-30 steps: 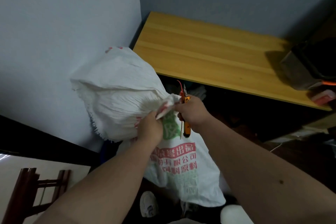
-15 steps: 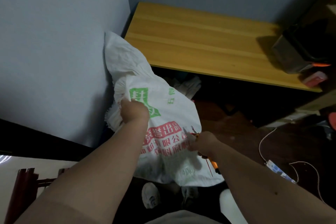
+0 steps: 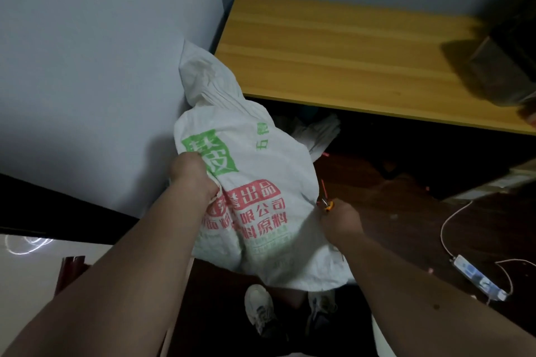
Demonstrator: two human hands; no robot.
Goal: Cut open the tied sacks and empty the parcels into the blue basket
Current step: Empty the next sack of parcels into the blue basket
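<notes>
A white woven sack (image 3: pixel 261 171) with green and red print hangs against the pale wall, its far end bunched near the table's corner. My left hand (image 3: pixel 193 175) grips the sack's upper left side by the green print. On the sack's right edge, my right hand (image 3: pixel 340 219) holds orange-handled scissors (image 3: pixel 326 201), whose tips point up. No blue basket or parcels show.
A yellow wooden table (image 3: pixel 348 52) stands at the back right with a dark object (image 3: pixel 504 69) on its right end. More white sacks (image 3: pixel 319 136) lie under it. A power strip and cables (image 3: pixel 475 277) lie on the dark floor at right. Shoes (image 3: pixel 258 304) show below.
Both hands have pulled the sack down and apart: my left hand stayed on its upper side, my right hand moved down to the sack's right edge with the scissors.
</notes>
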